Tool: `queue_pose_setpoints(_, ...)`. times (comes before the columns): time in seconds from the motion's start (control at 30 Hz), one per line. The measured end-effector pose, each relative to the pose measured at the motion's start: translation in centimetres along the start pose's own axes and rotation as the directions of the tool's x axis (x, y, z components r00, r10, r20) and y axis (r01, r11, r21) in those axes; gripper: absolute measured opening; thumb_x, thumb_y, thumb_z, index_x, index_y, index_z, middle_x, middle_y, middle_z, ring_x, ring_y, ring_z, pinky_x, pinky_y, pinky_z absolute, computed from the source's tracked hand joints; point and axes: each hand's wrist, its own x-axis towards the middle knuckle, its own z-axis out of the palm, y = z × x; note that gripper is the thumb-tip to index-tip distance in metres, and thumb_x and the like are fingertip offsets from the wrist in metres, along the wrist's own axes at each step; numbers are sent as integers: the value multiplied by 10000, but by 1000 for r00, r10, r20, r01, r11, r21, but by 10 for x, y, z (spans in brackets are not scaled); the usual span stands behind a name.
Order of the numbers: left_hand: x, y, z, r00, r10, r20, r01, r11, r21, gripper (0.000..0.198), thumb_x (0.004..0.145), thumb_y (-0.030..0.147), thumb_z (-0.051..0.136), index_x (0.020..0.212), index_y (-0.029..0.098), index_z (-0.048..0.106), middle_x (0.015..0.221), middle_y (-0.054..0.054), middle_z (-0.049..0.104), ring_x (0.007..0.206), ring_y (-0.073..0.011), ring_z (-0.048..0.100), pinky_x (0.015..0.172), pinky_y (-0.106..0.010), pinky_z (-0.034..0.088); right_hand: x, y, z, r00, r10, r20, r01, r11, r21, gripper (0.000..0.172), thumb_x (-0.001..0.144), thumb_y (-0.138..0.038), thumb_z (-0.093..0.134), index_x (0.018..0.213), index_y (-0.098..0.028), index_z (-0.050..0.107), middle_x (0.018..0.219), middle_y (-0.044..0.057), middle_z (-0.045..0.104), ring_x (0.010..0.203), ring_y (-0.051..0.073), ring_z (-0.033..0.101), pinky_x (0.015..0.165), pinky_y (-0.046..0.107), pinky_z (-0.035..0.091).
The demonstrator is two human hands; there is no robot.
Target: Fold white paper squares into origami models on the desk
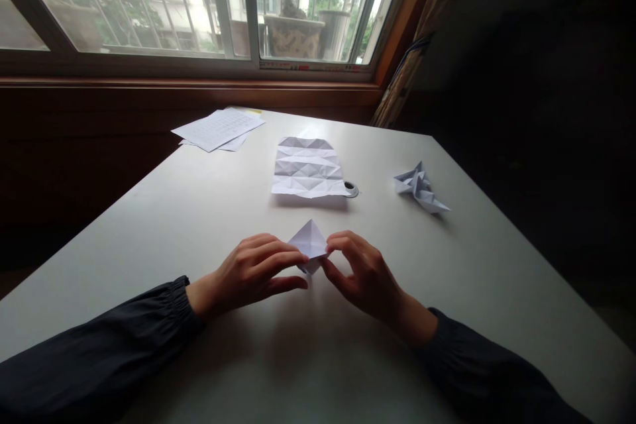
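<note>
A small piece of white folded paper [309,238] lies on the table in front of me, a diamond shape with its point facing away and a crease down the middle. My left hand [261,265] rests its stretched fingers on the paper's left side, the thumb apart below. At the right corner, my right hand [362,271] pinches the paper between thumb and fingers. The lower part of the paper is partly hidden by my fingertips.
Beyond the hands lies a creased sheet of paper [308,169], beside a dark round hole with a pale rim [351,189]. A folded paper figure [421,189] sits to the right. Written sheets [218,129] lie at the white table's [149,225] far left edge, near a barred window.
</note>
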Motion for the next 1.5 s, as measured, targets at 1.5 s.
queue_pose_setpoints(1.5, -4, -24, 8, 892, -346, 290, 366, 931, -15, 141, 927, 182, 610, 940, 256, 729, 1185, -54, 695, 1097, -227, 599, 952, -388, 524, -9, 17, 8, 975, 177, 135, -159, 978, -132, 191, 849, -32, 617, 852, -219, 654, 950, 60, 688, 938, 252, 603, 884, 411, 469)
